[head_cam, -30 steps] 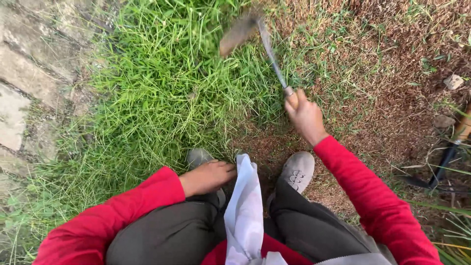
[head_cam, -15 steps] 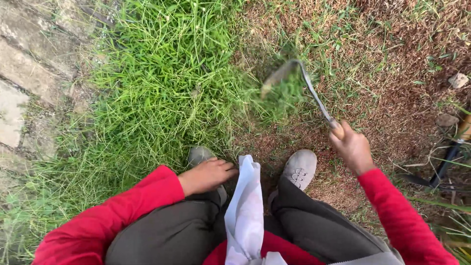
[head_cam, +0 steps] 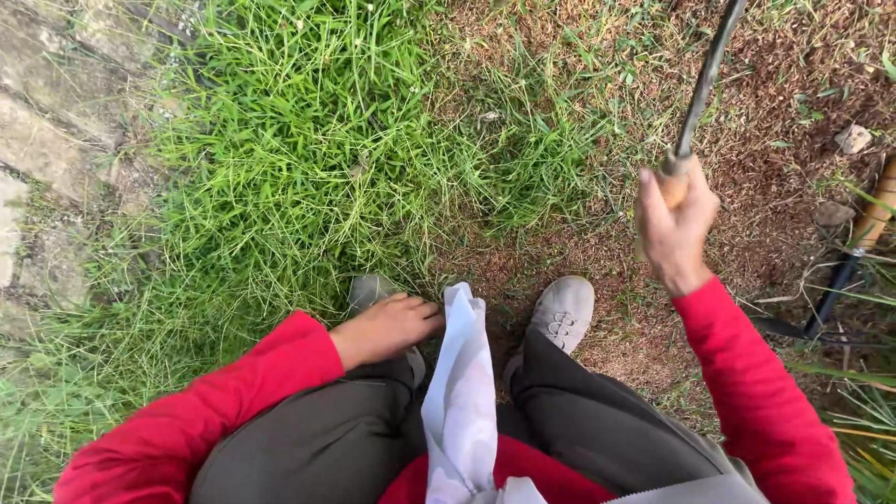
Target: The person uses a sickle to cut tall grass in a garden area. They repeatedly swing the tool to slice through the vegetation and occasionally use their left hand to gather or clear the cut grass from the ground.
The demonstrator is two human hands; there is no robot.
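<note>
Above the bare brown ground on the right, the right hand (head_cam: 674, 229) is clenched around the wooden handle of a sickle (head_cam: 700, 89), whose dark metal shaft goes up and out of the picture. The left hand (head_cam: 387, 327) lies relaxed on the left knee, fingers loose, holding nothing. Between the knees hangs a white cloth (head_cam: 462, 392). Two grey shoes (head_cam: 563, 313) stand at the edge of the green grass (head_cam: 308, 159). Another tool (head_cam: 854, 252) lies at the far right.
</note>
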